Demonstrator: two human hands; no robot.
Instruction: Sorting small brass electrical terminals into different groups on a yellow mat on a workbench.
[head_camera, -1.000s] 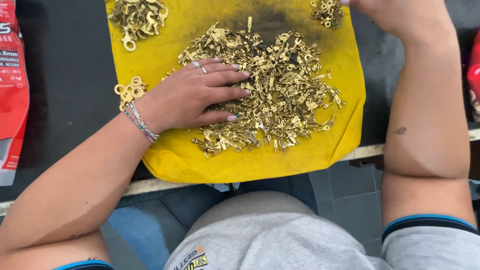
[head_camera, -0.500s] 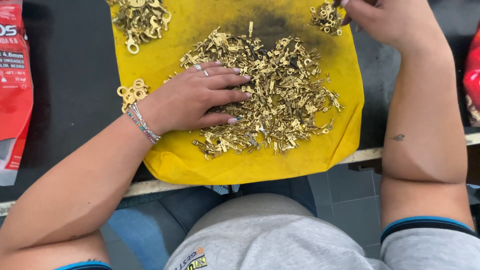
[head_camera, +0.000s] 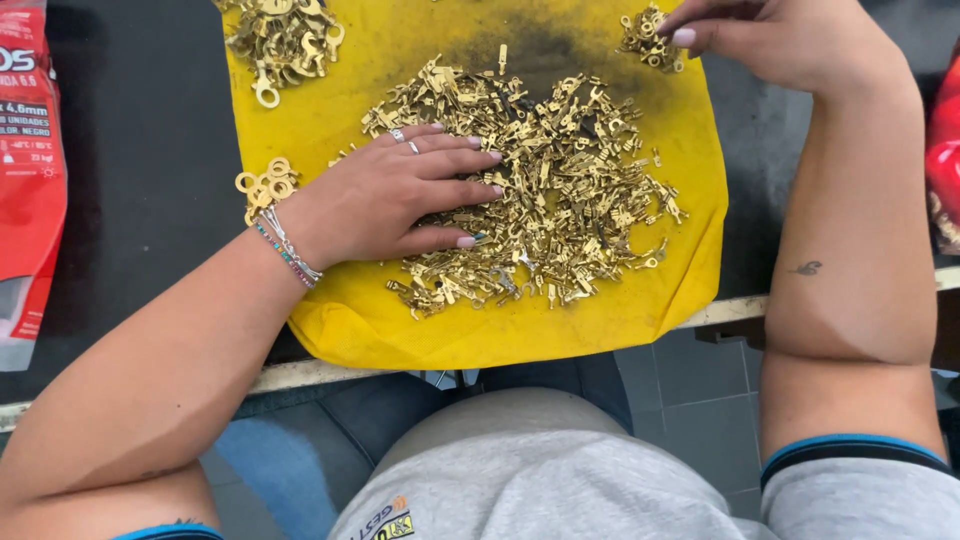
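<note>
A yellow cloth (head_camera: 600, 330) lies on a dark table, covered in the middle by a big heap of small brass terminals (head_camera: 570, 190). My left hand (head_camera: 390, 195) rests flat on the left side of that heap, fingers spread over the pieces, holding nothing. My right hand (head_camera: 770, 40) is at the cloth's far right corner, fingertips curled down beside a small sorted pile of brass pieces (head_camera: 645, 35); whether it pinches a piece is hidden. A small group of brass ring terminals (head_camera: 262, 185) lies by my left wrist, and another sorted pile (head_camera: 285, 35) sits at the far left corner.
A red plastic packet (head_camera: 30, 150) lies on the dark table (head_camera: 150, 150) at the left. Another red packet (head_camera: 940, 150) shows at the right edge. The table's front edge (head_camera: 720, 312) runs just below the cloth, with my lap and a tiled floor beneath.
My right hand has come down from the top edge toward the small pile at the far right corner. My left hand has stayed flat on the heap.
</note>
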